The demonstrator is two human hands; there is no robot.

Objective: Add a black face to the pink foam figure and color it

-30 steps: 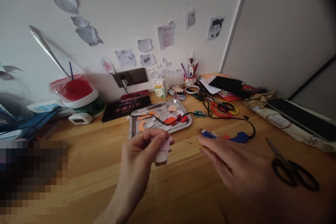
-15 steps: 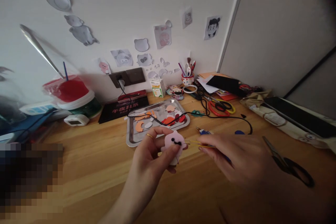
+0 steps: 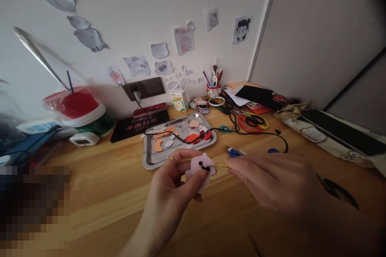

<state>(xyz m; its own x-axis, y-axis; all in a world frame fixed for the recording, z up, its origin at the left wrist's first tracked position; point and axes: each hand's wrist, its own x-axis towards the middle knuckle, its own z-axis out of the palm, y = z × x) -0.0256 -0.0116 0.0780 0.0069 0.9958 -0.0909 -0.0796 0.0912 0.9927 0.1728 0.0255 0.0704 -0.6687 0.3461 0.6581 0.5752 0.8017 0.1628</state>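
A small pale-pink cut-out figure point(image 3: 197, 162) with black face pieces is pinched in my left hand point(image 3: 176, 186), the thumb pressed over its front. My right hand point(image 3: 265, 180) is closed on yellow-sided tweezers point(image 3: 221, 166). Their tips reach the black pieces on the figure's face; whether they grip one I cannot tell. Just behind both hands lies a metal tray point(image 3: 147, 160) holding orange, red and white cut-out pieces. A blue tool with a pointed metal tip point(image 3: 233, 151) rests beyond my right fingers.
Dark-handled scissors point(image 3: 340, 192) lie to the right, partly behind my right arm. A black cable point(image 3: 259, 133) crosses the tray and table. Red and yellow scissors point(image 3: 250, 122) and a pen cup point(image 3: 214, 89) stand farther back. At left are a tub point(image 3: 84, 118) and a small white device point(image 3: 85, 139).
My right hand has moved left, bringing the tweezer tips from the figure's edge onto its face. The tweezers' arms have come together. The left hand keeps its hold, and the view has shifted slightly.
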